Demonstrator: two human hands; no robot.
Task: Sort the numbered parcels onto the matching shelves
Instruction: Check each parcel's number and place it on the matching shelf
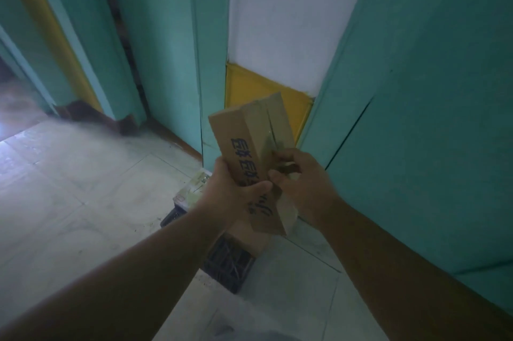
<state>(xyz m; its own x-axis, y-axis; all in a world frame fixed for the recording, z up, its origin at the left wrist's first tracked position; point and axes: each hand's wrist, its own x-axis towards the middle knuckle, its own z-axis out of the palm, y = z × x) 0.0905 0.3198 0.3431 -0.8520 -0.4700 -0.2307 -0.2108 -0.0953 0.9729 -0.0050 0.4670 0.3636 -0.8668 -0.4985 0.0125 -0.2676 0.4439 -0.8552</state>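
A long brown cardboard parcel (251, 146) with dark blue printed characters down one face is held up in front of the person, tilted so its far end points up toward the wall. The left hand (234, 188) grips it from the left, thumb curled over the printed face near the lower half. The right hand (294, 174) holds the right side, its fingers curled against the taped face of the box at about the same height. The parcel's near end hangs below both hands, between the two forearms. Beneath it, on the pale tiled floor (83, 188), stands a dark plastic crate (230, 263) with another cardboard box (245, 235) in it and a pale package (194, 191) at its far end. Behind are teal wall panels (430, 91) and a white wall strip with a yellow base (249, 85).
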